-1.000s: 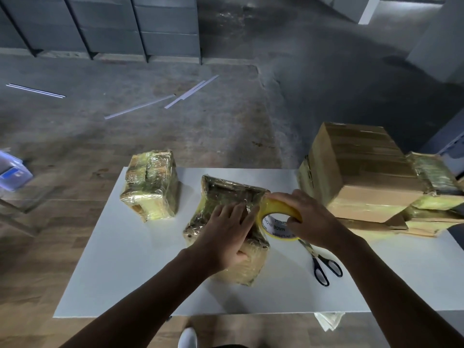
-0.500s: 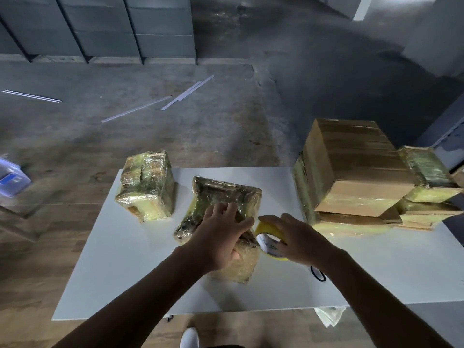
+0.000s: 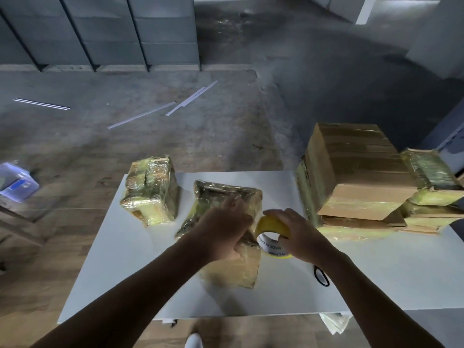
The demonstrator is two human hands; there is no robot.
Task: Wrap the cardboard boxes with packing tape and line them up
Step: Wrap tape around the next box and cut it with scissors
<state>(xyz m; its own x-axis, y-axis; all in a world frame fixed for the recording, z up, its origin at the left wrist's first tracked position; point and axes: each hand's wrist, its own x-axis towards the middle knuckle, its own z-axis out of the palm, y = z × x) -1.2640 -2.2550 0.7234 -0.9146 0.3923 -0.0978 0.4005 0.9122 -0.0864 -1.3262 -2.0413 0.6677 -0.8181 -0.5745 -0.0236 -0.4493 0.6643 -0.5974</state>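
A tape-wrapped box [image 3: 232,268] lies in the middle of the white table [image 3: 120,267]. My left hand [image 3: 221,229] rests on top of it, thumb curled round its near right edge. Right beside the box, my right hand [image 3: 298,233] grips a yellow roll of packing tape [image 3: 270,226] from above, held against the box's right side. A second wrapped box [image 3: 150,190] sits apart at the table's far left. At the right stands a big cardboard box [image 3: 356,172] on a stack of wrapped boxes [image 3: 431,182].
Black scissors handles [image 3: 321,276] show on the table just under my right forearm. A clear plastic container [image 3: 16,183] sits off to the left on a low stand. Thin white strips [image 3: 190,101] lie on the concrete floor beyond the table.
My right hand has brought the tape roll down along the box's right side toward me. My left hand slid toward the box's near right edge. The scissors are now mostly hidden by my forearm.
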